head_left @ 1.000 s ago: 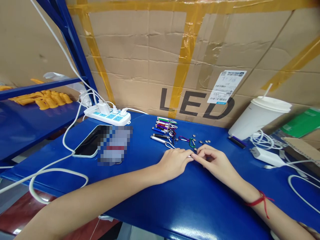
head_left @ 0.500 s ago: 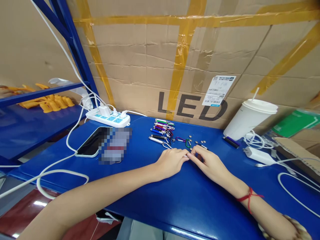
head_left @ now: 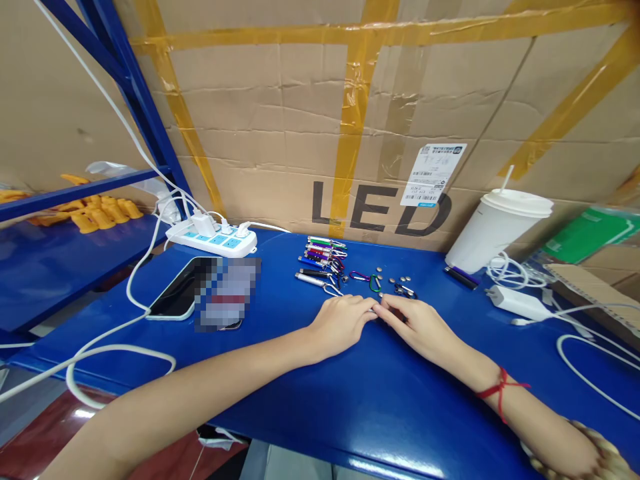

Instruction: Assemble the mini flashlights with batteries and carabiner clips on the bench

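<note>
My left hand (head_left: 343, 323) and my right hand (head_left: 414, 321) meet fingertip to fingertip over the blue table, both closed in a pinch. Between them shows a sliver of something small and silvery, mostly hidden by the fingers. Just behind my left hand lies a silver pen-shaped keychain light (head_left: 311, 279) with a clip. Beyond it a row of similar coloured keychain lights (head_left: 323, 252) is lined up. Past my fingertips rest a purple carabiner clip (head_left: 358, 275), a green carabiner clip (head_left: 375, 283), a dark clip (head_left: 405, 291) and several small round silver button cells (head_left: 391, 280).
A white power strip (head_left: 213, 241) and a phone (head_left: 180, 293) lie to the left, beside a blurred-out item. On the right stand a white lidded cup (head_left: 500, 230) and a white charger (head_left: 519, 303) with cables. A large cardboard box (head_left: 260, 133) walls off the back.
The whole view has shifted slightly. Both hands keep their pinch at nearly the same spot, and a bit more of the dark clip behind my right hand shows.
</note>
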{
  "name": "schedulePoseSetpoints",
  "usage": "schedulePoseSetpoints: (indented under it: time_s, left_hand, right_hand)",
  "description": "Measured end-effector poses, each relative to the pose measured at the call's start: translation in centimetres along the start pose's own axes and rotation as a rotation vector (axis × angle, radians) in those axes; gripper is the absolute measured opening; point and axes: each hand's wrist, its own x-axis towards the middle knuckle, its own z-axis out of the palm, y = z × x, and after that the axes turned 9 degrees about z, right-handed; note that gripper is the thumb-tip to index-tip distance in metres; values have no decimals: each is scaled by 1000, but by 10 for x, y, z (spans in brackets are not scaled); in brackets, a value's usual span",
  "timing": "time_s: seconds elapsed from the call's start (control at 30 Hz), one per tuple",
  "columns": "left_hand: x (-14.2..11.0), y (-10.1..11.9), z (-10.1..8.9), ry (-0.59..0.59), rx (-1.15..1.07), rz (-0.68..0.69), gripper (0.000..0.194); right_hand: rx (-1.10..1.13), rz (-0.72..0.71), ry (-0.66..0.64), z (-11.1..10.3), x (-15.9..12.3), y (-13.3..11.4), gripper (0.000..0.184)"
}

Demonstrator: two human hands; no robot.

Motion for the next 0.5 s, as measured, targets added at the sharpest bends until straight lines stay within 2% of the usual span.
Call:
schedulePoseSetpoints:
  time_s: [0.5]
  left_hand:
    - [1,-2,3,-23,-61,20,25]
  right_hand:
    - [-57,31,-66,1,-1,1,43]
